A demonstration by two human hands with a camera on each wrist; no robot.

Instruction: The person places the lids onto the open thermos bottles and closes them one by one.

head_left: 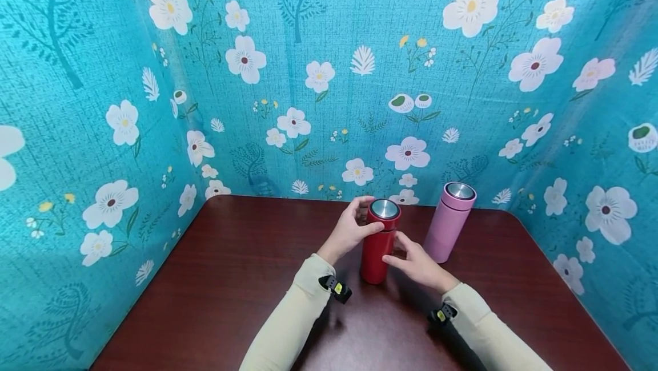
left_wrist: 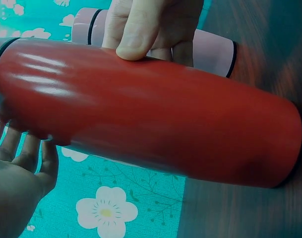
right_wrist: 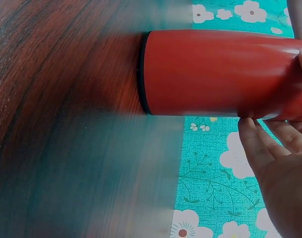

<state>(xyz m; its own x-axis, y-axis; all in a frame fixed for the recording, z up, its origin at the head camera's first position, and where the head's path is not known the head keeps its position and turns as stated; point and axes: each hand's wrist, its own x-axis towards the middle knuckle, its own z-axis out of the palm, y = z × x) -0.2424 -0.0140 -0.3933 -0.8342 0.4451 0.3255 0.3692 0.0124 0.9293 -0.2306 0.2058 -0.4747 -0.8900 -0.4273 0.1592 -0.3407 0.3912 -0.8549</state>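
Note:
A red thermos bottle [head_left: 377, 257] with a steel-topped lid [head_left: 385, 209] is upright at the middle of the table; whether its black-rimmed base touches the wood is hard to tell. My left hand [head_left: 351, 230] grips it at the lid, thumb in front and fingers round the far side. Lower down, my right hand [head_left: 418, 262] holds the body from the right, its thumb [left_wrist: 133, 42] against the red wall and its fingers behind. A pink thermos bottle [head_left: 448, 225] with its lid on stands to the right, apart from both hands.
Dark red-brown wood forms the tabletop [head_left: 247, 279], with rounded far corners. Teal floral cloth [head_left: 319, 148] hangs behind the table and along both sides. Black bands with small cameras [head_left: 336, 288] sit on both sleeved wrists.

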